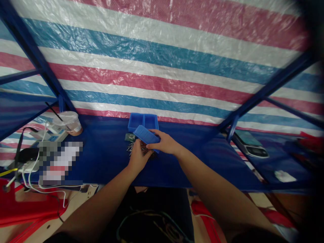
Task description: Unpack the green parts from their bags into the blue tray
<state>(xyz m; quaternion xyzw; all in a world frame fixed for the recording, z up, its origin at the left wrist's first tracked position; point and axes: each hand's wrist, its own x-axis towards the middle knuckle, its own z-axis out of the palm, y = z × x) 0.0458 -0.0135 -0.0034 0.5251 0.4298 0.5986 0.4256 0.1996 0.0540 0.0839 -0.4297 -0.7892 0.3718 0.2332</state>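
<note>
My right hand (165, 142) is closed around a small blue plastic bin (145, 134), tilted with its ribbed outer side up. Just below it, my left hand (138, 158) is at the bin's near edge, its thumb and fingers apart; the fingertips are partly hidden. Under and between the hands lies a loose pile of thin metal pieces (130, 147), like screws or nails, too small to tell which. Behind the held bin stands a blue two-compartment tray (136, 122) on the blue tabletop (106, 145). A small greenish packet (130, 136) lies in front of the tray.
At the left are a lidded plastic cup with a straw (68, 122), a power strip (57, 135), white cables (30, 175) and a blurred-out sheet (60, 163). A digital scale (250, 143) and crumpled white paper (285, 176) lie right. Blue frame bars (265, 91) flank a striped tarp (152, 74).
</note>
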